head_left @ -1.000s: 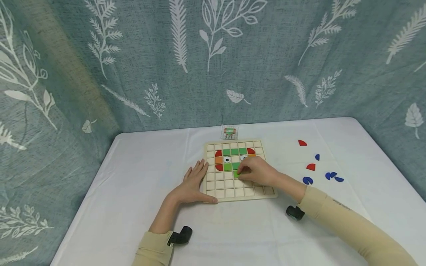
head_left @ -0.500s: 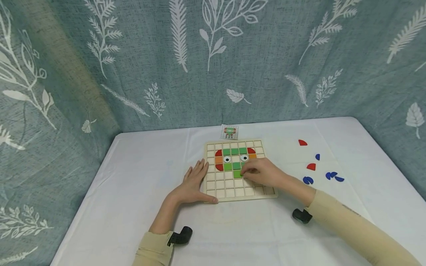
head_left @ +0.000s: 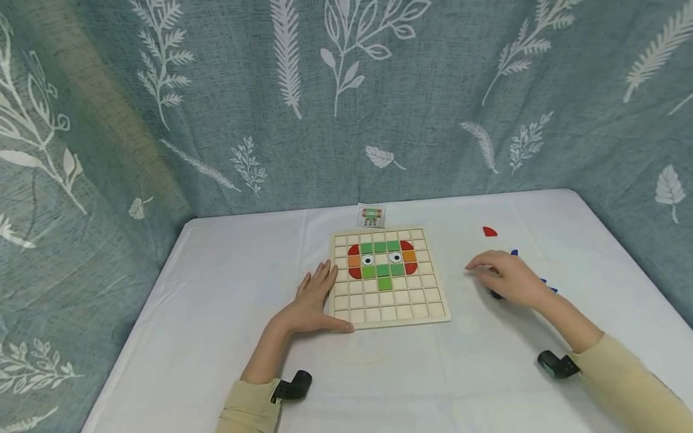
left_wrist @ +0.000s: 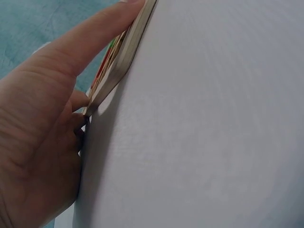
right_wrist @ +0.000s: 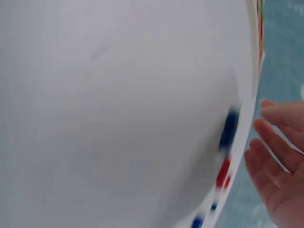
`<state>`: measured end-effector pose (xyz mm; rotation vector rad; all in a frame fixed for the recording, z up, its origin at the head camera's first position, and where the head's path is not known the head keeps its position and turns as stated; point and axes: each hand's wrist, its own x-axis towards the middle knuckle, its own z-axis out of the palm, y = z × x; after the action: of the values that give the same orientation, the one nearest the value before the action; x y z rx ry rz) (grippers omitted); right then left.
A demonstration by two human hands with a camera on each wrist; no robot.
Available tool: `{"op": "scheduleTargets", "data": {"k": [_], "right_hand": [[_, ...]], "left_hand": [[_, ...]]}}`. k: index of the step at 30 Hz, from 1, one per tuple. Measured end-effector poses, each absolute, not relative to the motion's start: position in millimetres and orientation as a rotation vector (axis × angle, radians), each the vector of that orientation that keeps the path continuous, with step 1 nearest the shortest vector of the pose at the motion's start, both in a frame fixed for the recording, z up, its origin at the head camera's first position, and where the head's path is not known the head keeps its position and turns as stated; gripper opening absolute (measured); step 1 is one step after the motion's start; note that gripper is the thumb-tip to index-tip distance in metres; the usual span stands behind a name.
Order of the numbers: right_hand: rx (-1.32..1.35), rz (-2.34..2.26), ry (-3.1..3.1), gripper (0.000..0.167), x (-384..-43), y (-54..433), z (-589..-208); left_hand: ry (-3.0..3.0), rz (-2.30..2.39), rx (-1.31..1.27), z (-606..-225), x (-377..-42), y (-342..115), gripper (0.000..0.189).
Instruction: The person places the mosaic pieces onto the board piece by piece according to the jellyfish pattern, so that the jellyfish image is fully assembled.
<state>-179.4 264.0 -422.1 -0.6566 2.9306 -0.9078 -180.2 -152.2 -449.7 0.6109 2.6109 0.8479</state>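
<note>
A wooden grid board (head_left: 403,312) lies on the white table, bearing a pattern of red, orange and green pieces with two eye tiles (head_left: 368,260). One light green square (head_left: 385,283) sits centred below the pattern. My left hand (head_left: 307,305) rests along the board's left side, fingers straight, thumb at the near edge. To the right of the board, my right hand (head_left: 511,278) is over the loose pieces with relaxed fingers and nothing held. It partly hides them in the head view. The right wrist view shows a blurred blue piece (right_wrist: 229,129) and a red piece (right_wrist: 222,173) near the fingers.
A small picture card (head_left: 371,215) lies behind the board. A red quarter-circle (head_left: 489,231) lies beyond my right hand, and a blue piece (head_left: 515,252) peeks out behind it. A patterned curtain (head_left: 233,108) hangs at the table's back edge.
My right hand has let go of the light green square in the grid and moved right, over the loose pieces. The left hand has stayed on the board's edge.
</note>
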Motion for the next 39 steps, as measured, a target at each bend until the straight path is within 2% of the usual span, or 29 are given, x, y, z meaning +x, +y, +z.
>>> {"op": "scheduleTargets", "data": {"k": [4,11,20,30,39], "right_hand": [[-0.635,-0.845,2.958,0.029,-172,297,-419],[-0.649,-0.815,3.028,0.025,-172,315,-428],[-0.547,-0.815,3.030,0.023,-178,302,-428],[-0.546,-0.901,3.007,0.020,-180,295,-432],[-0.553,-1.121,2.818,0.017,-186,230,-429]], "left_hand": [[2.604,0.835,0.605,-449,-179,-153,0.129],[2.608,0.826,0.613,-449,-179,-155,0.129],[2.601,0.826,0.622,-447,-178,-154,0.128],[2.604,0.805,0.609,-449,-180,-152,0.128],[2.626,0.749,0.624,-450,-180,-151,0.128]]}}
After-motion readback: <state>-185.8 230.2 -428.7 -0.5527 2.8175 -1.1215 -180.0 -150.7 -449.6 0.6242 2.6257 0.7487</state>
